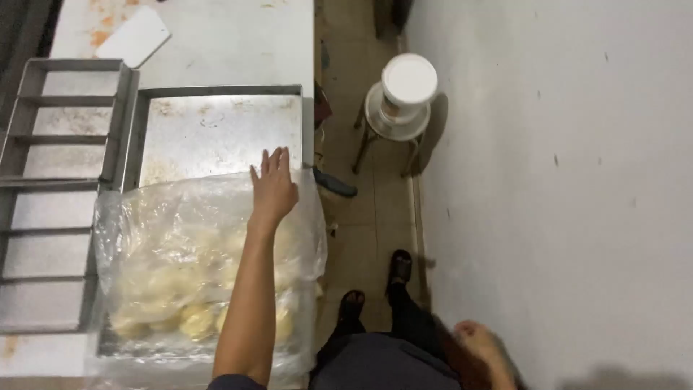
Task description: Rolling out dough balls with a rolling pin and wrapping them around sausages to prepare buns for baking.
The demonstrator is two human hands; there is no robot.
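Observation:
My left hand (274, 186) lies flat, fingers spread, on the far edge of a clear plastic sheet (173, 238). The sheet covers several pale yellow dough pieces (195, 318) in the near half of a metal tray (216, 133). The tray's far half is bare. My right hand (482, 343) hangs low at my right side, near the wall, blurred and holding nothing that I can make out.
A metal frame with several rectangular cells (50, 188) lies left of the tray on the steel table. A white scraper (136, 35) sits at the far left. A white lidded bucket (408, 83) stands on a stool in the aisle, beside the white wall (563, 180).

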